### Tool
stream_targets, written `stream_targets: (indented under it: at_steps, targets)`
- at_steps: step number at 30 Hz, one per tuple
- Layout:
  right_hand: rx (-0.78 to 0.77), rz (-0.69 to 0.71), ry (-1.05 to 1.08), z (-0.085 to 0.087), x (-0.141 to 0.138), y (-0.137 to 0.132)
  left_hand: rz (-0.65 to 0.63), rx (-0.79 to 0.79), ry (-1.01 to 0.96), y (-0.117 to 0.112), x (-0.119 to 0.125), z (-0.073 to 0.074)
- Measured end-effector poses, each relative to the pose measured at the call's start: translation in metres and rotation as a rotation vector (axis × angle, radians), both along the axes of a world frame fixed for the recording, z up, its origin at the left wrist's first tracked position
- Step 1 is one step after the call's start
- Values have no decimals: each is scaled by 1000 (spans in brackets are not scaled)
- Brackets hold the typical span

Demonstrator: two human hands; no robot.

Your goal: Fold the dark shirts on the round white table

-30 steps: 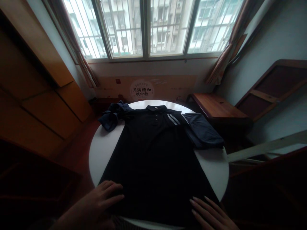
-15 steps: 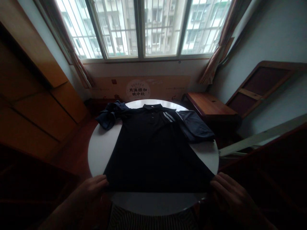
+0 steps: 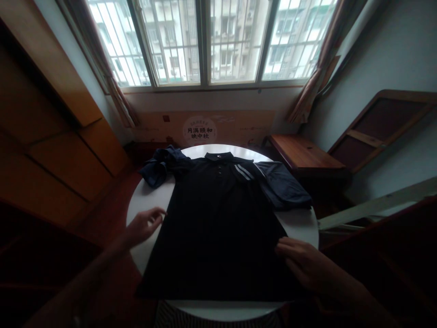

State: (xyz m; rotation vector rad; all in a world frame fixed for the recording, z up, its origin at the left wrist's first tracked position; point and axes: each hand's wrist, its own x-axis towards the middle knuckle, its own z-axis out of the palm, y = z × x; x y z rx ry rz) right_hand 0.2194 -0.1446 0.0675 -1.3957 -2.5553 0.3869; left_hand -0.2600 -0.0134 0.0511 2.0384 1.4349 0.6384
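A black polo shirt lies spread out on a round white table, its collar at the far side and its hem over the near edge. Two pale stripes cross its chest on the right. My left hand is beside the shirt's left edge, fingers loosely bent, with a gap between thumb and fingers; it holds nothing I can see. Against the right edge, lower down, my right hand has its fingers closed on the fabric. Their tips are dim.
A crumpled dark blue garment lies at the table's far left, a folded dark garment at its right. Beyond stand a low wooden table and a barred window. Wooden cabinets line the left. A striped seat shows in front.
Both hands have left the hem corners and moved up along the shirt's sides, the left one farther. The hem has come down nearer to me. The view has shifted slightly.
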Motion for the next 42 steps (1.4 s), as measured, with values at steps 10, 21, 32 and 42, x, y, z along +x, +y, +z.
stream_targets:
  at_steps: [10, 21, 32, 42]
  targets:
    - [19, 107, -139, -29, -67, 146, 721, -145, -360, 202, 76, -4]
    - [110, 12, -152, -50, -68, 142, 762, 204, -268, 243, 99, -10]
    - [114, 18, -84, -56, -66, 146, -186, 589, 341, 206, 108, -29]
    - [119, 23, -58, -58, -66, 147, 247, 304, 363, 219, 103, -21]
